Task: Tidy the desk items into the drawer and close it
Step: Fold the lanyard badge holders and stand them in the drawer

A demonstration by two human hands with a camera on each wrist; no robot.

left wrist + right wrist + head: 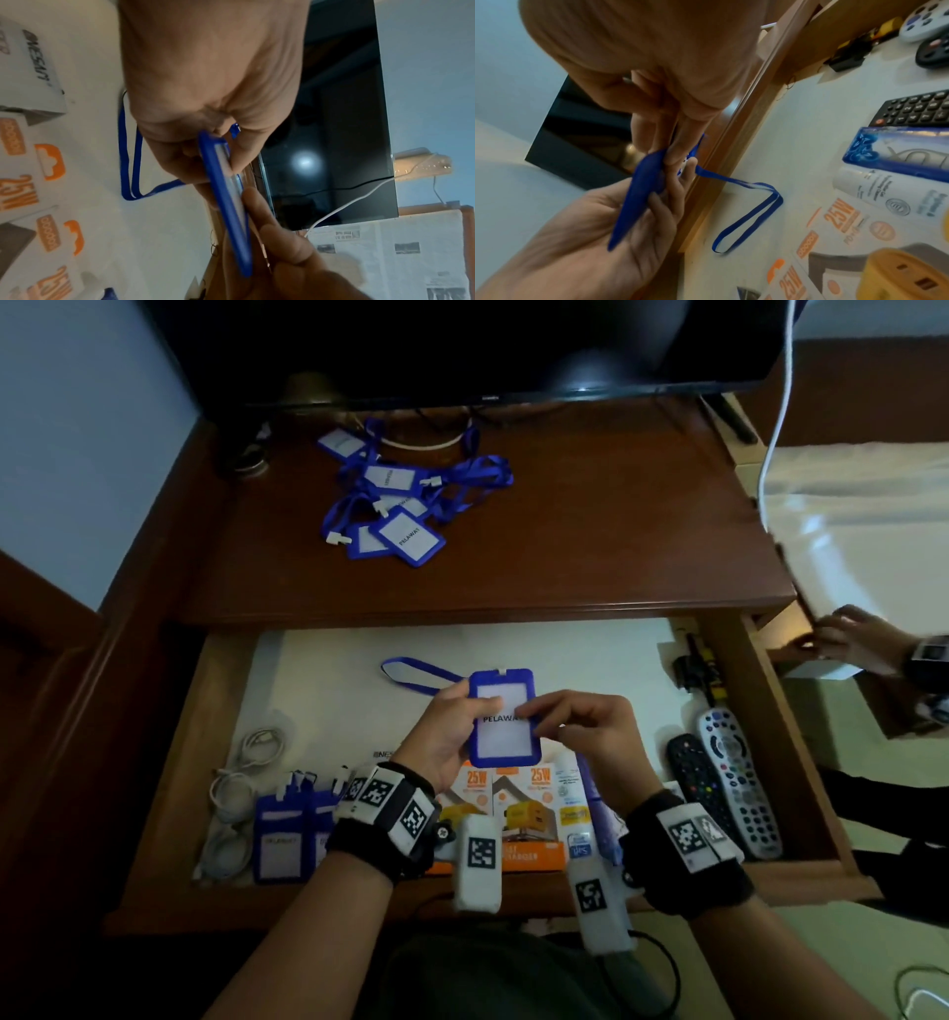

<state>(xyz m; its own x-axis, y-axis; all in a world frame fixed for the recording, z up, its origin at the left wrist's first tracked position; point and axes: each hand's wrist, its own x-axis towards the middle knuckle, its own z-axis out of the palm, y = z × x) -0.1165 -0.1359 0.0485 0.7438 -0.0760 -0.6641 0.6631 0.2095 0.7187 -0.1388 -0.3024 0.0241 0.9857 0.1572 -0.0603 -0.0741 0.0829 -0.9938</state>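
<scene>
**Badge holder held over the open drawer**

A dark television screen (462,346) stands at the back of a brown wooden desk (590,546), against a pale blue wall (87,444). On the desktop lies a tangle of blue badge holders (395,505) with lanyards. Below it the drawer (169,814) is pulled out, lined in white, holding orange charger boxes (518,803), two remote controls (719,788), white cables (241,773) and more badges (287,834). Above the drawer, the left hand (447,737) and right hand (595,731) both pinch a blue badge holder (506,716); its lanyard (416,669) trails onto the liner.
</scene>
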